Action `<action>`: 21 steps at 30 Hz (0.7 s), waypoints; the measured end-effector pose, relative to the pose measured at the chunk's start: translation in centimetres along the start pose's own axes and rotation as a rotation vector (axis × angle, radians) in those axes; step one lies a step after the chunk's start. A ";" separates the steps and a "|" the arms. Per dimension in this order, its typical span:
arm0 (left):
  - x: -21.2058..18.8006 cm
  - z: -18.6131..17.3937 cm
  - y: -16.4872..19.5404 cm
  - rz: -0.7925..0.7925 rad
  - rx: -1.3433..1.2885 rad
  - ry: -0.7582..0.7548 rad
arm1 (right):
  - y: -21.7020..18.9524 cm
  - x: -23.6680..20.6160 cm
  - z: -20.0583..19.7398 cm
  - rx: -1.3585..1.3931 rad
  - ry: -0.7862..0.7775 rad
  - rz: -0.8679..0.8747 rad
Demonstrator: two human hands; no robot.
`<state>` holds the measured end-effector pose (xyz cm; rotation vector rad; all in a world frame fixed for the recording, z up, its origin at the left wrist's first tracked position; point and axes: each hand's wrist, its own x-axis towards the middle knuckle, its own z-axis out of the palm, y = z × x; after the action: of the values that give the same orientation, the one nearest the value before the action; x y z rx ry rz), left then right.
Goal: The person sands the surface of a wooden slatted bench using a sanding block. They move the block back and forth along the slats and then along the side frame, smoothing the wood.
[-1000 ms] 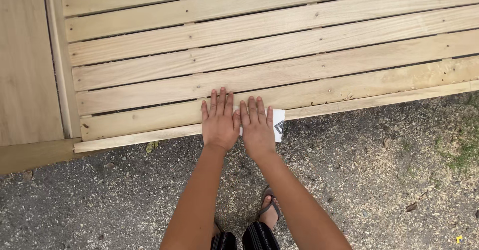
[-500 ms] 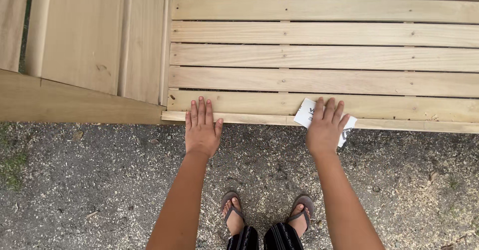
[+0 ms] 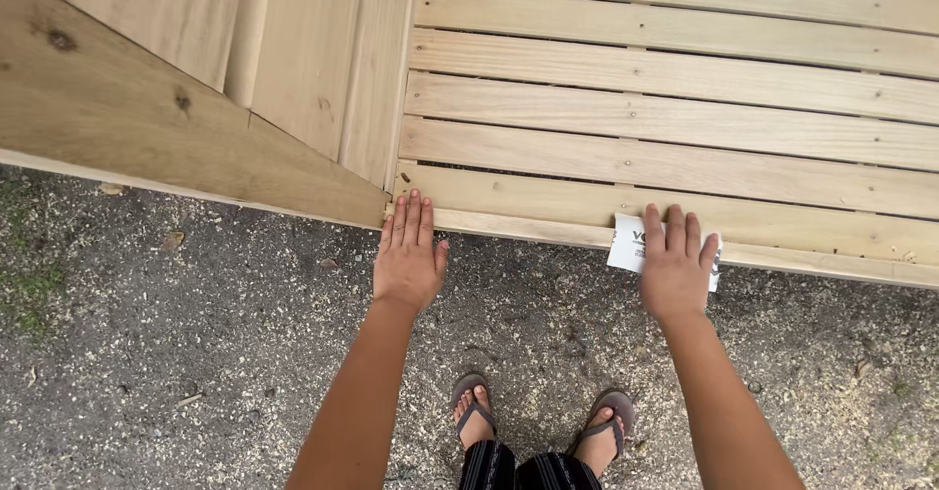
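We stand on gravel [image 3: 196,353] before a slatted wooden deck [image 3: 685,118], our landmark. Left of it, plain boards [image 3: 147,109] slope away. Our left hand [image 3: 409,255] lies open and flat, fingers together, on the deck's near edge at its left corner. Below the deck, our sandalled feet [image 3: 543,422] rest on the gravel. Our right hand [image 3: 675,265] lies open, palm down, on the same edge further right, covering a white tag [image 3: 628,245] fixed there. We seem to be pressing or feeling along this front edge; the next move likely calls for even pressure from both palms.
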<state>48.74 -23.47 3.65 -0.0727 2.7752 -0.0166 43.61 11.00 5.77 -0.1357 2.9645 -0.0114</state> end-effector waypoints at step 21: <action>0.4 -4.5 -1.3 0.071 -0.297 0.022 | -4.7 2.7 -4.6 0.370 -0.072 0.045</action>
<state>46.86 -24.74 7.72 -0.0497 2.7781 0.4153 40.61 6.03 9.88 -0.0189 2.8320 -0.5331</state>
